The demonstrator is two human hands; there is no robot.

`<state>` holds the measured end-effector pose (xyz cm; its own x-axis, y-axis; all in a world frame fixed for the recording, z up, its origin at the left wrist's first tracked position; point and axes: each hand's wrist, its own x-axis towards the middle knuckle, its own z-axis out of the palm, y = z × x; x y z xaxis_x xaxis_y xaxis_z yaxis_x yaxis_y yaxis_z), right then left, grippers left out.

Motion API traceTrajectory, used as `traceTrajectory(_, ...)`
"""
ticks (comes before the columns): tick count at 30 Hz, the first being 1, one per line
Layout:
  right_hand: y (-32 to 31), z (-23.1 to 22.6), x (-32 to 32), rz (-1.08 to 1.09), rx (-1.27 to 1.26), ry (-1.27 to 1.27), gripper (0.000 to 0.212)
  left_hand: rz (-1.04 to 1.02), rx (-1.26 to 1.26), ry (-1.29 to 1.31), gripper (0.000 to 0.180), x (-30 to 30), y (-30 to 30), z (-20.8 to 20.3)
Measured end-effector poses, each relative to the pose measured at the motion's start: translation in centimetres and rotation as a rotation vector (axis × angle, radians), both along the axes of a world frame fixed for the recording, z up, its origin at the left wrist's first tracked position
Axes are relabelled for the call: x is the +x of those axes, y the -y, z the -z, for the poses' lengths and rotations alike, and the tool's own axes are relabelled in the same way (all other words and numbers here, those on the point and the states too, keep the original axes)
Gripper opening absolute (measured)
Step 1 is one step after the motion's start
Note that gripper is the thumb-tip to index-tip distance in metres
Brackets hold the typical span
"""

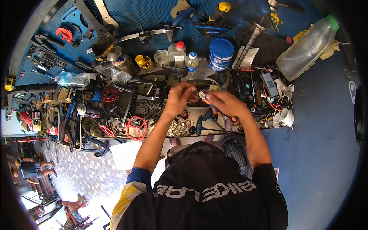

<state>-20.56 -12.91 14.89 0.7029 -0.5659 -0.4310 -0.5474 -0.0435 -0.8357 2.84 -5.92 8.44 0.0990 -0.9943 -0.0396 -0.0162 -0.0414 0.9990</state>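
Over the middle of the cluttered workbench, my left hand (180, 98) is closed in a pinch, fingertips against the thumb. What it pinches is too small and covered to make out. Close on its right, my right hand (227, 102) wraps round a plier-like hand tool (208, 102) with orange and blue handles. The tool's metal head points toward my left fingertips. Behind and below both hands lies an oval metal tray (199, 80), partly hidden, with a pale bristly thing (211, 87) in it. A gold-coloured bicycle chain (177, 127) is heaped near the bench's front edge.
Red pedals (137, 128), a red chainring (110, 96) and a spray can (89, 111) crowd the left. Bottles and a blue tub (221, 53) stand behind. Blue-handled hex keys (200, 125) lie in front; a phone (270, 84) and a white cup (286, 117) sit right.
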Motion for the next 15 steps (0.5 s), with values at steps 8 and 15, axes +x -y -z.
traceTrajectory(8,-2.1,2.0,0.5,-0.051,-0.607,0.042,0.043,-0.066,0.029,0.026,0.021,-0.7,0.2,-0.4)
traceTrajectory(15,-2.1,2.6,0.6,0.154,-0.097,0.106,0.046,-0.113,0.069,-0.133,0.019,-1.1,1.8,0.1)
